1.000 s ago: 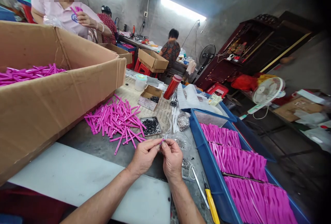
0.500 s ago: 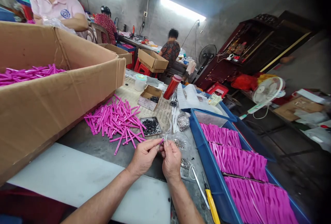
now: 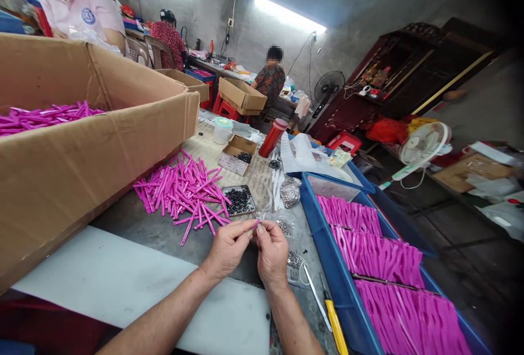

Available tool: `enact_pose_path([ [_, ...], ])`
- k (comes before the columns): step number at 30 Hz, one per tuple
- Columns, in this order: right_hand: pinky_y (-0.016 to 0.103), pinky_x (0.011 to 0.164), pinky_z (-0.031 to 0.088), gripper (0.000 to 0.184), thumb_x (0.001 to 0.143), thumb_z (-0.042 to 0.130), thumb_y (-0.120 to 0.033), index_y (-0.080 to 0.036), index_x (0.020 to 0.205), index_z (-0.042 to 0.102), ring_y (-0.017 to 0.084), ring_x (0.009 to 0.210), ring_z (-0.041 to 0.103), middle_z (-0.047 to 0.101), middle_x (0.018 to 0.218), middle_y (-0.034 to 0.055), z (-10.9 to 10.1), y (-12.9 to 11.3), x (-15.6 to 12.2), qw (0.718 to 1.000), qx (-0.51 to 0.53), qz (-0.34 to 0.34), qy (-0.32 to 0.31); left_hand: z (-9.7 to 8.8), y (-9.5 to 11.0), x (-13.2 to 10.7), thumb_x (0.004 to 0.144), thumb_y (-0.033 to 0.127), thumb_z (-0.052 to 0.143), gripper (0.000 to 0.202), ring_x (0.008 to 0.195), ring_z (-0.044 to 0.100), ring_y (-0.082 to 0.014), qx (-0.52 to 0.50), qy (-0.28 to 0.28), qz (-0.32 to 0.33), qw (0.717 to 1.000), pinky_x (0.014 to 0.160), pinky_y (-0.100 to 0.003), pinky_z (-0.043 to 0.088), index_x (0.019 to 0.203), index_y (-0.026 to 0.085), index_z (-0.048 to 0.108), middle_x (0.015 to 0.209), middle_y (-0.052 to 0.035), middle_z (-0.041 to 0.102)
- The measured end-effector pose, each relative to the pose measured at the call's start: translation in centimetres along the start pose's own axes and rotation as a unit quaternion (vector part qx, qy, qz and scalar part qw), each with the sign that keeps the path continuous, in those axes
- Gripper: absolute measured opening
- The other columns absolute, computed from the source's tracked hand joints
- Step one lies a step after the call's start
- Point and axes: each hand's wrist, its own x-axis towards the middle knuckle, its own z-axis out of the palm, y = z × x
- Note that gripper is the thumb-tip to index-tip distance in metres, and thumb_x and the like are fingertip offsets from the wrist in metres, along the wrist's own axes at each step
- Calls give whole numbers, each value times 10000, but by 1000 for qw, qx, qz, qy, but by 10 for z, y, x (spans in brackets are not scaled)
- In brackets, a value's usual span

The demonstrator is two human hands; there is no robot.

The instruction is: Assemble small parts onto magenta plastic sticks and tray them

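My left hand (image 3: pixel 230 244) is closed, pinching a magenta plastic strip (image 3: pixel 257 224) between thumb and fingers; only a small end of it shows. My right hand (image 3: pixel 273 250) meets it at the fingertips, closed on the same strip. Any small part between the fingers is too hidden to make out. Beyond the hands, a small tray (image 3: pixel 238 201) holds black screw-like pieces. To its left lies a loose heap of magenta strips (image 3: pixel 180 185). Small metal parts (image 3: pixel 282 228) in clear plastic lie just past my right hand.
A large cardboard box (image 3: pixel 102 147) stands at left. At right, a blue crate (image 3: pixel 327 267) holds rows of magenta pieces. White tweezers (image 3: pixel 317 297) and a yellow-handled screwdriver (image 3: pixel 336 325) lie beside it. A red bottle (image 3: pixel 273 138) stands farther back. Several other people sit around the room.
My right hand's fingers have shifted slightly at the strip, while my left hand stays in place. The person in pink at the far left has leaned leftward.
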Motion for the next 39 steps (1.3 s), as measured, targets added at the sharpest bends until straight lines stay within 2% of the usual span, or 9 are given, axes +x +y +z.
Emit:
enact_pose_path([
  [5, 218, 528, 370, 166, 623, 620, -267, -164, 725, 539, 81, 538, 451, 528, 630, -31, 0, 0, 0, 999, 30, 18, 11, 1, 0, 0, 736, 112, 463, 269, 765, 599, -160, -5, -3, -8, 1000, 663, -261, 496, 937, 158, 637, 847, -64, 660],
  [11, 183, 413, 269, 165, 669, 579, -309, -151, 688, 534, 52, 429, 319, 418, 501, -65, 0, -1, 0, 1000, 18, 10, -9, 1, -2, 0, 735, 120, 472, 259, 734, 602, -152, -3, -3, -4, 1000, 680, -261, 493, 931, 146, 640, 816, -64, 662],
  [17, 185, 385, 217, 239, 721, 519, -358, -154, 602, 482, 52, 416, 258, 359, 480, -67, 2, -2, -1, 1000, 9, 7, -22, 1, -4, -1, 723, 104, 473, 269, 769, 598, -155, 2, 0, 5, 1000, 708, -261, 487, 930, 141, 641, 846, -71, 662],
  [20, 187, 389, 221, 251, 740, 493, -370, -154, 612, 484, 54, 420, 262, 370, 489, -61, 1, -2, -1, 1000, 4, 6, -25, 1, -4, -1, 730, 115, 470, 270, 774, 600, -160, -1, -1, -6, 1000, 709, -276, 491, 939, 154, 637, 851, -64, 662],
  [28, 185, 412, 244, 173, 693, 559, -324, -155, 714, 523, 51, 428, 291, 400, 507, -68, -2, 1, 0, 1000, 8, 9, -22, 1, -1, -1, 737, 112, 466, 266, 764, 601, -159, -7, -6, -11, 1000, 690, -269, 492, 935, 159, 638, 833, -59, 664],
  [35, 183, 382, 217, 231, 716, 516, -350, -156, 598, 470, 51, 408, 265, 358, 474, -71, 2, -3, 1, 1000, 2, 8, -28, 2, -2, 0, 720, 113, 476, 260, 719, 601, -151, -11, 7, -11, 1000, 666, -260, 494, 912, 144, 648, 809, -62, 666],
  [39, 182, 382, 218, 238, 727, 503, -351, -156, 594, 472, 50, 411, 272, 375, 485, -66, 1, -3, 1, 1000, 1, 6, -31, 2, -1, 0, 722, 115, 473, 264, 731, 600, -158, -16, 9, -17, 1000, 643, -256, 498, 919, 154, 645, 804, -57, 665],
])
